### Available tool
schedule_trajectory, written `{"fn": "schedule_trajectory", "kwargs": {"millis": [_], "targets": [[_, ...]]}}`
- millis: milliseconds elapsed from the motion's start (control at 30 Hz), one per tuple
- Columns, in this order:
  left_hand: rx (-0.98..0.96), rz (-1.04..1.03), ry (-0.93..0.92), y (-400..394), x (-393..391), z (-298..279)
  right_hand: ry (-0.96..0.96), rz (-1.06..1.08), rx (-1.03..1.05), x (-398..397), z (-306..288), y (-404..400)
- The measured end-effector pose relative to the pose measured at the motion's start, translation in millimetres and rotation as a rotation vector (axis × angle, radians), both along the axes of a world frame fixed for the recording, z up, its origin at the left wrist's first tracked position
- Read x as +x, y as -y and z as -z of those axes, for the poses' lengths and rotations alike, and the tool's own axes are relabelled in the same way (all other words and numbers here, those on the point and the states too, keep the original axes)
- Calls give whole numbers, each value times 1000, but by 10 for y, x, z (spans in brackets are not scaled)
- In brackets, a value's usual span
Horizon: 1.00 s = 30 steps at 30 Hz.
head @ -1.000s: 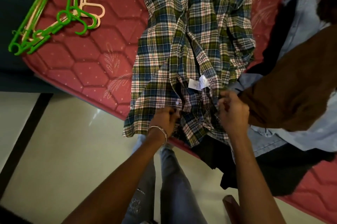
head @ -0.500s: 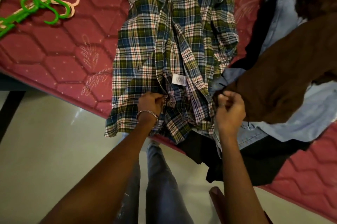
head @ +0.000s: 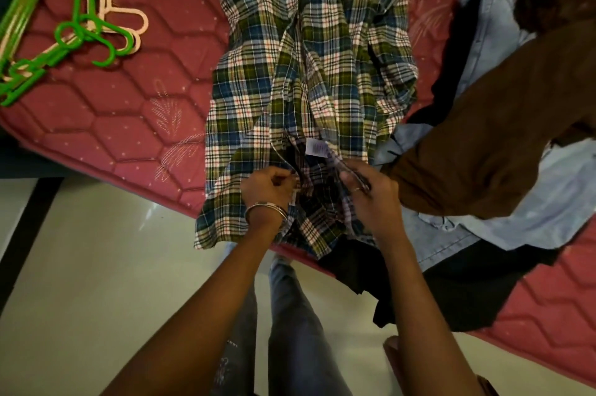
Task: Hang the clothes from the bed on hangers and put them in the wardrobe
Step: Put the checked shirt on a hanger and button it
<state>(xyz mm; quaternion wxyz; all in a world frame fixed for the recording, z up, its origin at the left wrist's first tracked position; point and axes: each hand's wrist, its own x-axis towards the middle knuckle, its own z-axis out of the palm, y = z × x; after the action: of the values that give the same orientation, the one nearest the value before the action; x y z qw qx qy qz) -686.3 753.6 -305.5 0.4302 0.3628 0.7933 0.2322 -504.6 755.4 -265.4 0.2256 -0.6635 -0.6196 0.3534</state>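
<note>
the plaid shirt (head: 309,79) lay spread on the bed (head: 106,124), its near hem draped over the mattress edge; the left hand (head: 267,184) pinched one front placket edge and the right hand (head: 371,189) pinched the other, fingers clenched on cloth; doing this well likely meant keeping both edges taut and level before reaching for the hangers (head: 77,31) at far left.

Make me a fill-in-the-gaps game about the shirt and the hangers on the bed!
1. Both hands, left hand and right hand, hold the green and blue ____ shirt.
2. The green and peach plastic hangers lie on the ____ quilted mattress.
3. A metal bangle sits on the ____ wrist.

Missing words: plaid; red; left
</note>
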Motion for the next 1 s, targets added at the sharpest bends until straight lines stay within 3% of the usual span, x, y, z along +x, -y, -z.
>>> {"fn": "schedule_trajectory", "kwargs": {"millis": [67, 133, 233, 300, 433, 500, 567, 700, 900, 1000], "targets": [[-10, -50, 83, -19, 46, -113, -133, -15, -36, -97, -58, 17], [-27, -109, 190, -33, 74, -237, -293, 50, -212, -177, -44, 64], [-26, -137, 279, -9, 32, -356, -666, 398, -609, -223, -26, 159], [-19, -128, 323, -8, -53, -396, -873, 545, -700, -171, 5, 219], [-29, -154, 411, -68, -204, -417, -1082, 556, -761, -121, 51, 184], [-49, -162, 425, -61, -225, -417, -1041, 533, -702, -144, 32, 174], [-60, -176, 428, -39, -233, -418, -729, 479, -534, -175, 18, 135], [-24, -197, 442, -68, -184, -428, -243, 77, -166, -103, 95, 93], [-2, -137, 428, -161, -18, -471, -81, -35, -20, -262, -7, -43], [-21, -116, 409, -232, -33, -463, -123, 56, -6, -415, -45, -42]]}}
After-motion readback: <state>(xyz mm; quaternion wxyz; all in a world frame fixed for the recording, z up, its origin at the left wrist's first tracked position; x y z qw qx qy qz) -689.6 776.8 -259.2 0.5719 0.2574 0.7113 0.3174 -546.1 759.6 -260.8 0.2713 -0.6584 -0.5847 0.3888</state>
